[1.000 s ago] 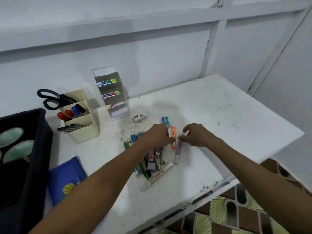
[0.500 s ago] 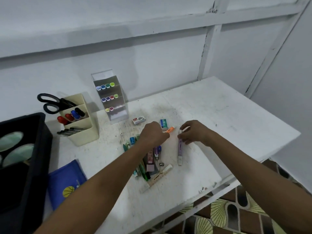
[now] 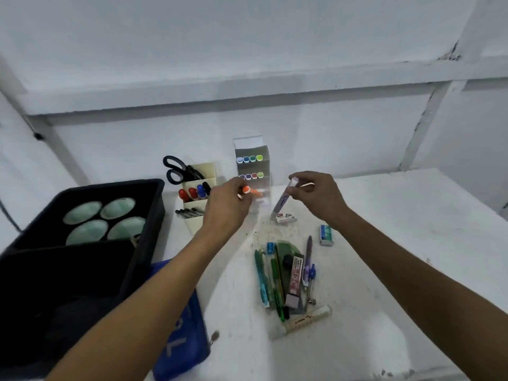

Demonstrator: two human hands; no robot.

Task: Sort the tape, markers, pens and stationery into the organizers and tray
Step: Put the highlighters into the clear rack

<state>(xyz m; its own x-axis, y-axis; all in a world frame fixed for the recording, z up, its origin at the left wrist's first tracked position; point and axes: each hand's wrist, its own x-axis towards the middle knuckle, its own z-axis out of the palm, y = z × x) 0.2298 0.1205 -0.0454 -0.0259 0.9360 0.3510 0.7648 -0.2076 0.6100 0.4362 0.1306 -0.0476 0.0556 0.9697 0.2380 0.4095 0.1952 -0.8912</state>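
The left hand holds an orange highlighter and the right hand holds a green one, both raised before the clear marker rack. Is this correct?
Not quite: the head view shows the right hand holding a purple highlighter, not green. The left hand does hold the orange highlighter before the clear marker rack.

Both forearms are showing bare from frame edge to wrist, no sleeves, watch, bands or rings appearing on the left hand (image 3: pixel 226 204) or the right hand (image 3: pixel 319 195); nails are looking short.

Tray (image 3: pixel 154 193) left of cream organizer (image 3: pixel 202 213); clear organizer (image 3: pixel 251 149) right; pile (image 3: pixel 288 281) probably nearest, in front.
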